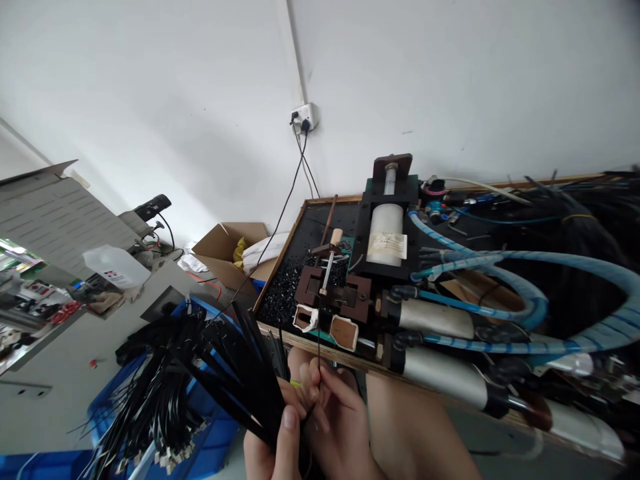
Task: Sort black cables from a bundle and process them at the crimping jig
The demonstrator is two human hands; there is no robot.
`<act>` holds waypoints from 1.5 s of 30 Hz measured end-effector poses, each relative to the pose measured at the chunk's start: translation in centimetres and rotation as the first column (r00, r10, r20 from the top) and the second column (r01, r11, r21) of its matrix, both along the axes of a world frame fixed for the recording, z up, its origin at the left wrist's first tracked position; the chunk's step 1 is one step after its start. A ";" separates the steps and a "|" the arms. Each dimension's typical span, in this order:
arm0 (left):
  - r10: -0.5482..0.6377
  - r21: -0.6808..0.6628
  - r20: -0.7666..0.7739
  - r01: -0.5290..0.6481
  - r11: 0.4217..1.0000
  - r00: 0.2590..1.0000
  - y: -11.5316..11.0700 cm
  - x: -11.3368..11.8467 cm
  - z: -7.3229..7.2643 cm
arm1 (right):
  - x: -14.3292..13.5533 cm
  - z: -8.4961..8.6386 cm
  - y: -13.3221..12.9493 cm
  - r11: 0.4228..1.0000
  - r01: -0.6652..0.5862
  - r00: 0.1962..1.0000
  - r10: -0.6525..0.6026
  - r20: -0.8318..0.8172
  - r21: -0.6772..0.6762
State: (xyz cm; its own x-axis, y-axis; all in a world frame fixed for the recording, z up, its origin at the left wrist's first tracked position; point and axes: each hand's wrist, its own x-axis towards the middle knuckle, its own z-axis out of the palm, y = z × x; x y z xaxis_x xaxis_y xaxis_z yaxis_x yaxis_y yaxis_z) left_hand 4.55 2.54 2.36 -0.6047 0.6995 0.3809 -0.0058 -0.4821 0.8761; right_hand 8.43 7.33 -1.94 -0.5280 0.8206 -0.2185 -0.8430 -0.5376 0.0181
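A thick bundle of flat black strips (240,373) fans up and to the left out of my left hand (277,440), whose fingers and thumb are closed round it. Just beside it, my right hand (340,413) pinches a single thin black strip (319,347). That strip rises to a small pneumatic press (345,293) with brown metal jaws. Its upper end reaches between two pads, one whitish-rimmed (305,319) and one brown (344,332). The lower part of the strip is hidden by my fingers.
Air cylinders (435,317) and blue-wrapped hoses (590,263) lie right of the press. Small black scraps (285,287) cover the bench's left part. A blue crate (220,427) with more black strips stands at left. Behind it is an open cardboard box (215,250).
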 end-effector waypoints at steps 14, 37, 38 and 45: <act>-0.007 -0.022 -0.063 0.006 1.000 0.998 0.2 0.6 0.1 | 0.2 -1.0 0.2 1.000 -0.020 0.996 0.021 -0.087 0.014; -0.012 -0.011 -0.021 0.011 1.000 1.000 0.5 1.3 0.6 | 0.4 -0.4 0.7 0.992 -0.059 0.989 0.074 -0.132 0.111; -0.016 -0.007 -0.026 0.016 1.000 1.000 0.5 1.3 0.6 | 0.4 -0.3 0.8 0.992 -0.058 0.989 0.072 -0.128 0.112; -0.006 -0.018 -0.052 0.006 1.000 0.999 0.2 0.5 -0.6 | 0.2 0.3 0.9 0.991 -0.023 0.996 0.035 -0.088 0.131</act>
State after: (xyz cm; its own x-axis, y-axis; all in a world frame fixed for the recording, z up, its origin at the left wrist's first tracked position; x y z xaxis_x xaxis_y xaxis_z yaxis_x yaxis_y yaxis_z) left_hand 5.07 2.79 1.79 -0.5800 0.7100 0.3993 0.0375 -0.4664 0.8838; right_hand 8.63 8.27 -1.59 -0.5644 0.8232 -0.0619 -0.8253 -0.5643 0.0215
